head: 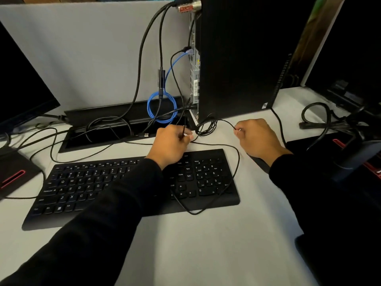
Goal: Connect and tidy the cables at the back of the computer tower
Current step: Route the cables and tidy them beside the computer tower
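Hands at work before the tall black computer tower: your left hand curls its fingers round a thin black cable, while your right hand pinches the same cable near its small coil, which lies at the tower's base. The cable's slack loops over the black keyboard in front of the tower.

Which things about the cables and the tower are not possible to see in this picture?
Head view only:
- Tower rear ports: seen edge-on, too small.
- Thin black cable: its ends, hidden in both hands (left hand, right hand).
- Blue cable: its lower end, behind the black tray.
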The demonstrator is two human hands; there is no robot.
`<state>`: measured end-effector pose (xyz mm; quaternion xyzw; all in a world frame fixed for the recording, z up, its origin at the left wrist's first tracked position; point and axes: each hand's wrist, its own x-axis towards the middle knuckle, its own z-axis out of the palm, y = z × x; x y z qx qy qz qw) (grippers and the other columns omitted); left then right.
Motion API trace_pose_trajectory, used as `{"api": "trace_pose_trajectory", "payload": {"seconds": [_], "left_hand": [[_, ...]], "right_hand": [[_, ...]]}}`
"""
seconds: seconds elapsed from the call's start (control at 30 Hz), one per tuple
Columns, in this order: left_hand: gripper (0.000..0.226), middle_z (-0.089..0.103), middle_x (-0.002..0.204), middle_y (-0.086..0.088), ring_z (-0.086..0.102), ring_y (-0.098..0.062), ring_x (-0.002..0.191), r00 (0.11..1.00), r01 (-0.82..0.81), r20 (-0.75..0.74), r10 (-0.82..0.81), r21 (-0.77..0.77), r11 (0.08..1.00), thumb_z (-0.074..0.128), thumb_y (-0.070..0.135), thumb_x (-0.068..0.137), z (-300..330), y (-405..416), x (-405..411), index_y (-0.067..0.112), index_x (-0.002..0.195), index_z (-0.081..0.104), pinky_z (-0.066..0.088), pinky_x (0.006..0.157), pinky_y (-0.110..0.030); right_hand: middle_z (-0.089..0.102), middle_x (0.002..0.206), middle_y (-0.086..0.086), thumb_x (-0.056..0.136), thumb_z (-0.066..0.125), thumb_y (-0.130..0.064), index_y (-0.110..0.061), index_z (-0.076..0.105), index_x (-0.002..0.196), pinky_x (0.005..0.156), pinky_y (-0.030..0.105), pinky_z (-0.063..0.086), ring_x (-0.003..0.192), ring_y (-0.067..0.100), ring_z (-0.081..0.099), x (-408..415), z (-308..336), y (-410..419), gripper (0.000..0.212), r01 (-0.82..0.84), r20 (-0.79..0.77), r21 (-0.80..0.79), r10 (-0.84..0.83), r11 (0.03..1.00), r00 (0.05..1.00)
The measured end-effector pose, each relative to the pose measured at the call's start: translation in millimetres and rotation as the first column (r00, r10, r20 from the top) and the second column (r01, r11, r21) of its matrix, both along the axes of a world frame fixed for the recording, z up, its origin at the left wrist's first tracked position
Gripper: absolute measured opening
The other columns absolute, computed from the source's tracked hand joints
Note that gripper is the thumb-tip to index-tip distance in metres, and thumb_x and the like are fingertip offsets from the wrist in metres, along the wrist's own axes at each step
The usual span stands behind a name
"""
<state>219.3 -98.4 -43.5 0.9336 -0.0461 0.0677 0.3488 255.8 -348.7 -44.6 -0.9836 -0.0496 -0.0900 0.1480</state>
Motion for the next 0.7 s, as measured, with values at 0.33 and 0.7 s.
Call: {"api": "trace_pose_trajectory", "payload": {"seconds": [0.33,0.7], "left_hand": [[0.013,0.075,0.068,0.006,0.073,-0.001,0.072,0.97,-0.17,0.128,0.207,-0.252,0.953,0.068,0.019,0.098,5,56,-10,0.02,0.087,0.074,0.058,0.09,-0.033],[0.008,0.076,0.074,0.005,0.075,-0.006,0.077,0.99,-0.069,0.096,0.106,-0.327,0.942,0.071,0.024,0.096,3,52,-6,0.022,0.09,0.076,0.06,0.088,-0.044]], "right_hand": [[0.067,0.107,0.013,0.096,0.057,-0.011,-0.014,0.068,0.104,0.077,0.037,0.054,0.093,0.032,0.065,-3,9,-15,0.014,0.239,-0.042,-0.297,-0.263,0.924,0.964],[0.052,0.147,0.006,0.101,0.062,-0.036,-0.029,0.045,0.154,0.113,0.041,0.041,0.138,0.027,0.046,-13,10,12,0.057,-0.143,-0.046,-0.055,0.14,0.988,0.989]]}}
